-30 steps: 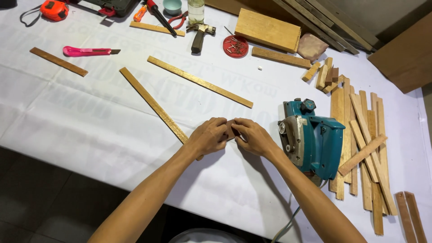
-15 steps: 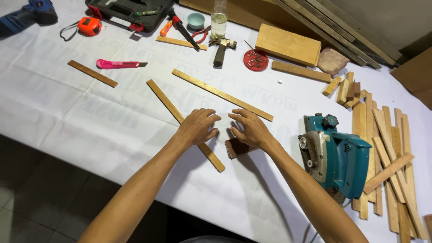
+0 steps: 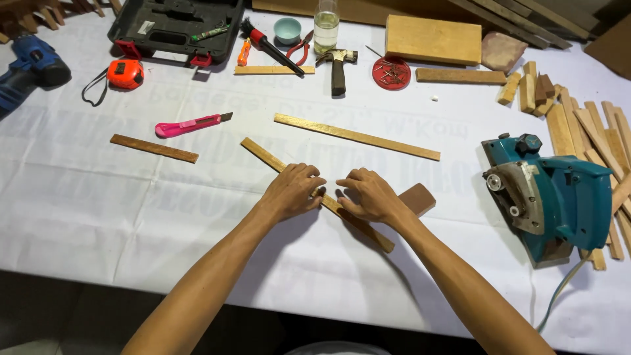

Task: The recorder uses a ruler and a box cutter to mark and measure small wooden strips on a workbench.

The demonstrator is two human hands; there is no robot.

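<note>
**Both hands on the diagonal strip at mid-frame**

I see my left hand [image 3: 292,190] and right hand [image 3: 369,195] side by side at the centre of the frame, both resting on one long wooden strip [image 3: 314,192] that runs diagonally from the upper left down to the lower right. The strip passes under both palms; its upper end sticks out beyond the left hand and its lower end shows past the right wrist. The left fingers are curled down over the strip and the right fingertips press on it, but I cannot tell whether either hand truly clamps it or only bears down on it. The strip is thin, flat, pale golden wood with straight edges, lying on the white sheet [image 3: 98,197].

Just right of the right hand lies a small dark brown block [image 3: 420,198], touching or nearly touching the strip. A second long strip [image 3: 357,137] lies above the hands, apart from them. A teal power planer [image 3: 552,190] sits at the right edge, and a pink utility knife [image 3: 190,123] lies upper left.
</note>
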